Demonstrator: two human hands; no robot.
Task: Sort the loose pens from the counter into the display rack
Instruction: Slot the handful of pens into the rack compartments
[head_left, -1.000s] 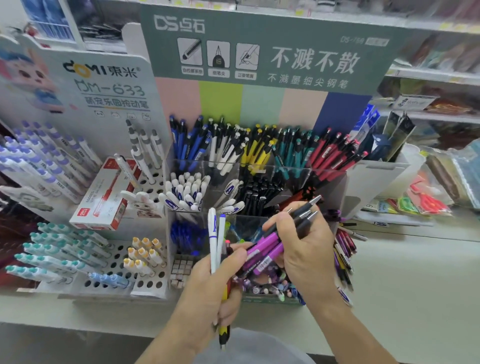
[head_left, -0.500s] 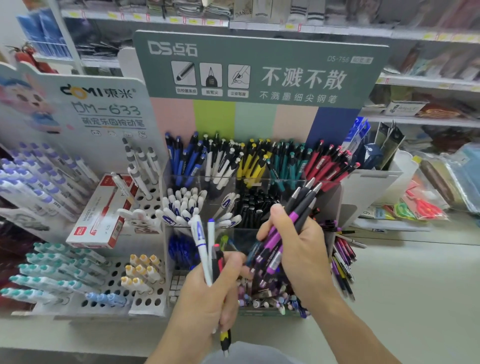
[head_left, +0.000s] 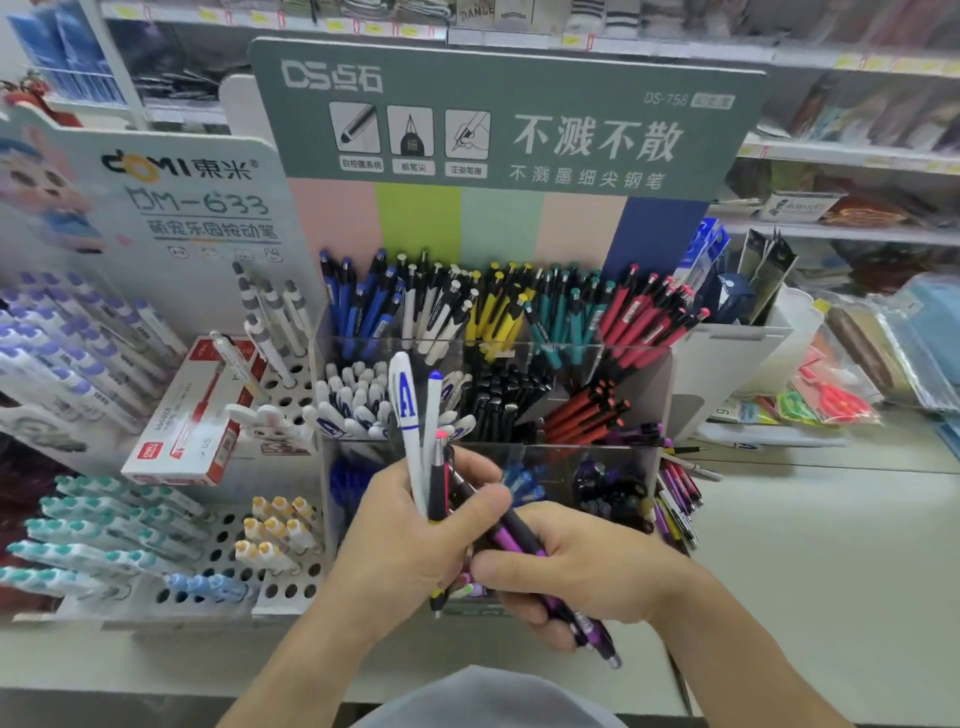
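Observation:
My left hand (head_left: 415, 545) grips a small bunch of pens upright: two white pens (head_left: 410, 431) with blue marks and a dark one with a pink tip. My right hand (head_left: 576, 571) holds several purple-and-black pens (head_left: 514, 545), tips slanting down to the right. Both hands touch, low in front of the clear display rack (head_left: 644, 374). The rack's compartments hold blue, white, yellow, teal, red, black and purple pens. A few loose pens (head_left: 675, 499) lie against the rack's right side on the counter (head_left: 805, 571).
A white peg rack (head_left: 223, 566) with teal, yellow and blue-capped pens stands at the left, with a red-and-white pen box (head_left: 192, 415) leaning on it. A white bin (head_left: 727, 364) and packaged goods sit at the right. Shelves run behind.
My right hand turned its purple pens from pointing up at the rack to pointing down, and dropped low against my left hand. My left hand raised its white pens slightly.

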